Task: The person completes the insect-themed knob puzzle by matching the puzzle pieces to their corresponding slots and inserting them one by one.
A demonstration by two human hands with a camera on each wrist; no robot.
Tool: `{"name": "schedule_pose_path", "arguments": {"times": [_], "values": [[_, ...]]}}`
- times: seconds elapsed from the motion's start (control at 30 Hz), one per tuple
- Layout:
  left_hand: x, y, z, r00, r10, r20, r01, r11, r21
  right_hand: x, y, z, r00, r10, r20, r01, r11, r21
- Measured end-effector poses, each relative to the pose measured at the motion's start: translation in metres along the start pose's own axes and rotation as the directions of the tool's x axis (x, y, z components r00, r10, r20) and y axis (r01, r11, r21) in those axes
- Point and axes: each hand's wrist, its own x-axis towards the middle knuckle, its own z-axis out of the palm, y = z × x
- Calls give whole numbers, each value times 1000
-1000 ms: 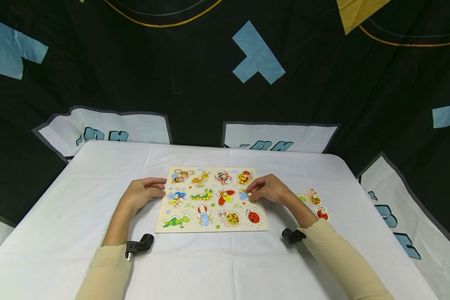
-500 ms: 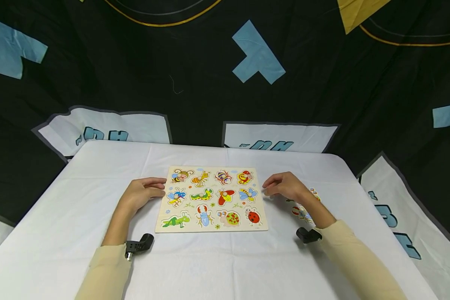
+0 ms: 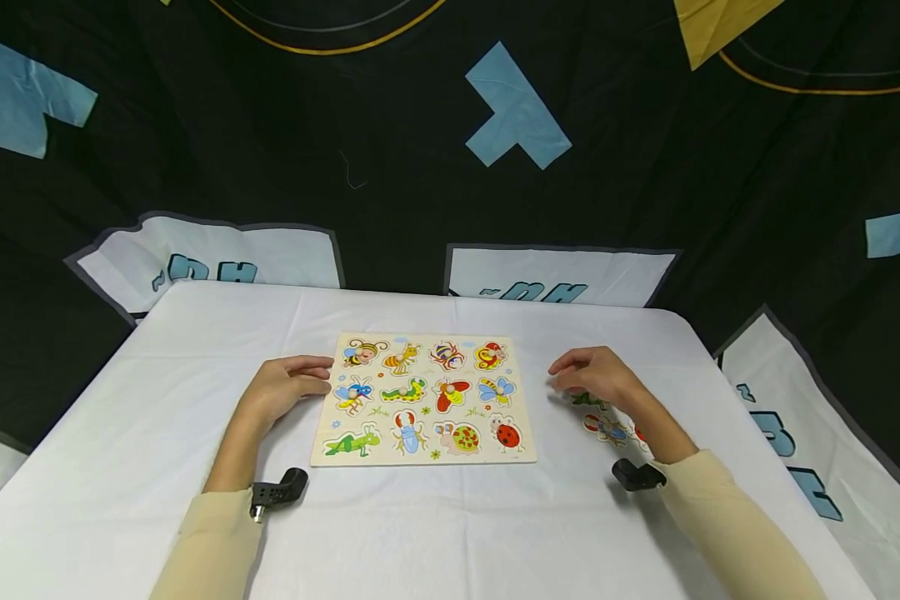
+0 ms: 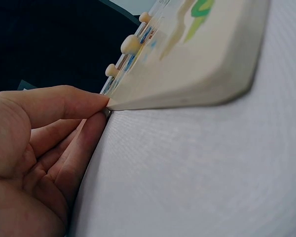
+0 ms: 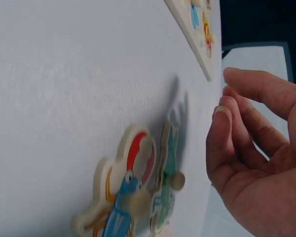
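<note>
A wooden insect puzzle board (image 3: 435,421) lies on the white table. Knobbed pieces sit in its upper rows, among them a blue-winged bee piece (image 3: 497,389) at the right end of the middle row. My left hand (image 3: 281,385) touches the board's left edge with extended fingers; in the left wrist view its fingertips meet the edge near a corner. Right of the board, my right hand (image 3: 596,373) hovers with fingers loosely bent and nothing between them. Below it lie a stag beetle piece (image 5: 119,205) and a green grasshopper piece (image 5: 164,182), both with knobs.
A red ladybug piece (image 3: 640,433) shows partly behind the right forearm. A white cloth covers the table (image 3: 390,533). Behind stands a black curtain (image 3: 390,167) with pale blue and white patches.
My right hand has let go of the bee piece on the board and moved right, over the loose pieces. The left hand and the board have stayed in place.
</note>
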Motion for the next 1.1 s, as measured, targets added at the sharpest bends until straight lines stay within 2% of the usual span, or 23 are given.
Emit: {"name": "schedule_pose_path", "arguments": {"times": [0.33, 0.57, 1.1], "values": [[-1, 1, 0, 1000, -2, -2, 2, 1000, -11, -10, 15, -20, 1000, -8, -5, 8, 1000, 13], [-1, 0, -1, 1000, -5, -11, 5, 1000, 2, -16, 25, -30, 1000, 18, -24, -19, 999, -35], [0, 0, 0, 1000, -7, -1, 7, 1000, 10, -17, 41, -36, 999, 39, -22, -39, 998, -41]]}}
